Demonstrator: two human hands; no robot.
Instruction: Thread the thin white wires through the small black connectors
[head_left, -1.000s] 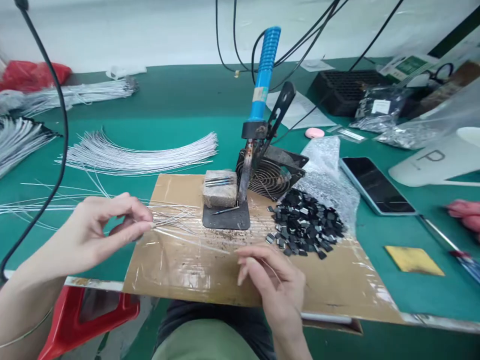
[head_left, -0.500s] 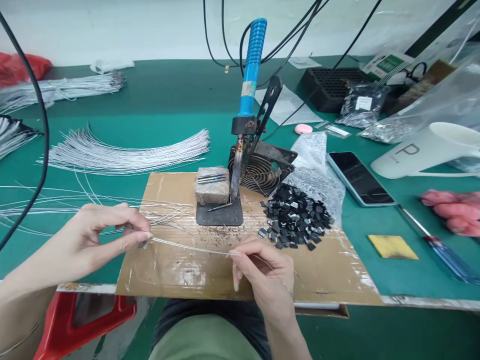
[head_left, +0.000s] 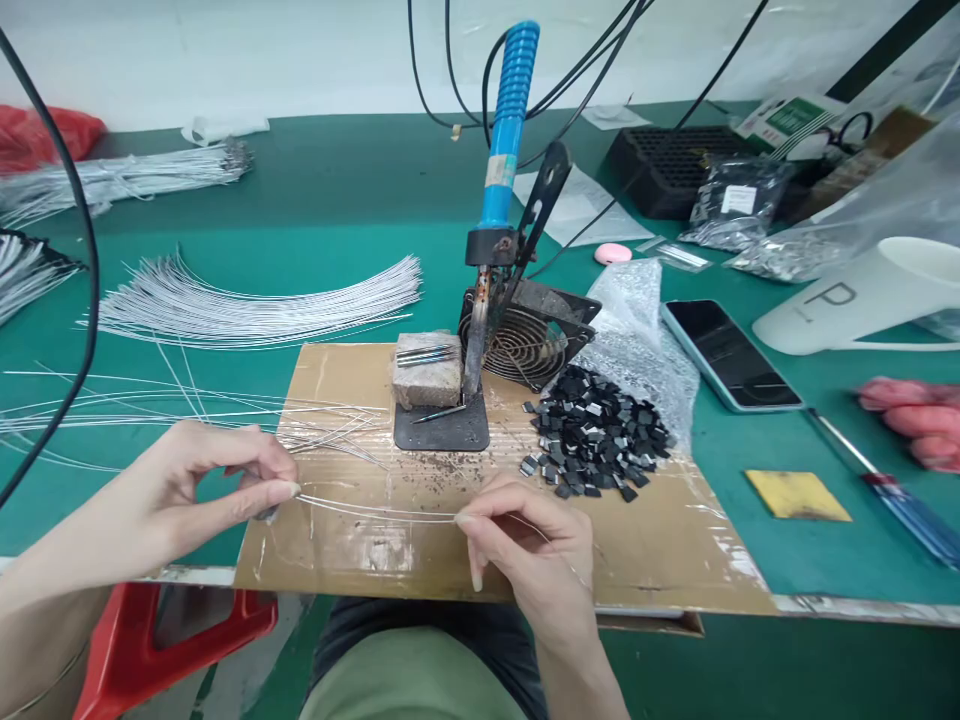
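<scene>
A pair of thin white wires point(head_left: 375, 513) stretches between my two hands, low over the cardboard sheet. My left hand point(head_left: 217, 490) pinches one end of them between thumb and fingers; a small dark piece peeks out under those fingertips, mostly hidden. Farther along, my right hand point(head_left: 529, 550) grips the same wires, and a strand runs back across its palm. Beyond the hands, a soldering iron point(head_left: 510, 110) with a blue handle is clamped tip-down above a dark base plate point(head_left: 442, 430). Beside its tip sits a grey block point(head_left: 427, 372) with short metal-tipped strands on top.
Right of the iron lie a heap of small black pieces point(head_left: 600, 430) and a round-grilled fan point(head_left: 525, 345). Loose wires point(head_left: 225, 410) and a fanned wire bundle point(head_left: 255, 308) spread left. A phone point(head_left: 731, 355), yellow sponge point(head_left: 799, 495), screwdriver point(head_left: 907, 520) and white cup point(head_left: 847, 300) stand right.
The wires between my hands sag a little more and show as two separated strands. Both hands keep their pinch, nearly in place. The view has shifted slightly.
</scene>
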